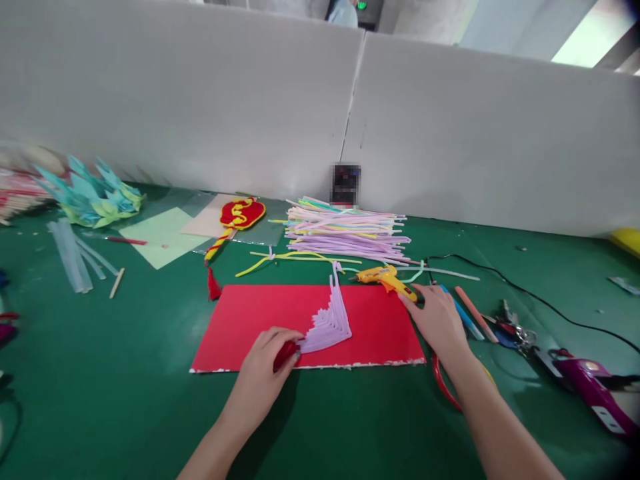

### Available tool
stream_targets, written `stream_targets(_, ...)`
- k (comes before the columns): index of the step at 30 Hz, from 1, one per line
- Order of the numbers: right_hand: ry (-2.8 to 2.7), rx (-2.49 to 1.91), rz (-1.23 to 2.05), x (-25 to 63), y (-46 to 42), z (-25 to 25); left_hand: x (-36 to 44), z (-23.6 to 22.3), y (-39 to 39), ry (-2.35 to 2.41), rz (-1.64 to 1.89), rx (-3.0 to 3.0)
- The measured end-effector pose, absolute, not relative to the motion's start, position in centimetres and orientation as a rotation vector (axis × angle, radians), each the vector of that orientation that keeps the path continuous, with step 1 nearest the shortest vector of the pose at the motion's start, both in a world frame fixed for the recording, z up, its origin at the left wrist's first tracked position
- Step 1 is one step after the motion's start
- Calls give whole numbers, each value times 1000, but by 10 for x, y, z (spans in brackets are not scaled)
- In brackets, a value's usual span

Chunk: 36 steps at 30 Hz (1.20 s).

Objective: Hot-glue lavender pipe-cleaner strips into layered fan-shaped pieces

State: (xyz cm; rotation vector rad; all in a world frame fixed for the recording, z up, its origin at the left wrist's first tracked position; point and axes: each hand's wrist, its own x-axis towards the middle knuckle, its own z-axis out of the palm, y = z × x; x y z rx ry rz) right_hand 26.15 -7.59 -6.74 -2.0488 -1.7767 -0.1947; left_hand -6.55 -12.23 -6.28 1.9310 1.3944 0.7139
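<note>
A lilac V-shaped piece of nested pipe cleaners (327, 330) lies on a red board (260, 313) with a frayed white front edge. My left hand (267, 360) is closed round a small red object, perhaps a tool handle (286, 355), whose kind is mostly hidden by the fingers; it meets the left end of the lilac piece. At the board's back right corner, my right hand (440, 313) has its fingers closed on the handle end of a yellow hot glue gun (383, 277). The gun's nozzle points left, towards the upper tip of the lilac piece.
Behind the board lies a pile of pastel pipe cleaners (345, 233). A red and yellow fan-shaped ornament (243, 213) and teal folded-paper piece (95, 200) are to the left. Red-handled scissors (443, 383), keys (520, 337), a purple tool (595, 387) and a black cord (525, 290) lie right.
</note>
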Motion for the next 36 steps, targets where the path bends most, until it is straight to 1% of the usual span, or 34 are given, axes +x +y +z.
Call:
stream_targets(5,-1836,-2077,-88,265,-62,-66,-65,-63,-123,1398,703,1931)
stream_targets(15,-1615,-2153,-202,287,-47,-49,-65,-64,-123,1414,716,1948)
stream_targets(21,-1634,-2144,-204,292,-45,-58,-64,-62,-123,1416,729,1948)
stream_targets(29,-1760,-2066,-93,289,-47,-72,-64,-63,-123,1409,708,1925)
stream_targets(36,-1859,-2029,-147,283,-51,-86,-64,-64,-124,1417,689,1915)
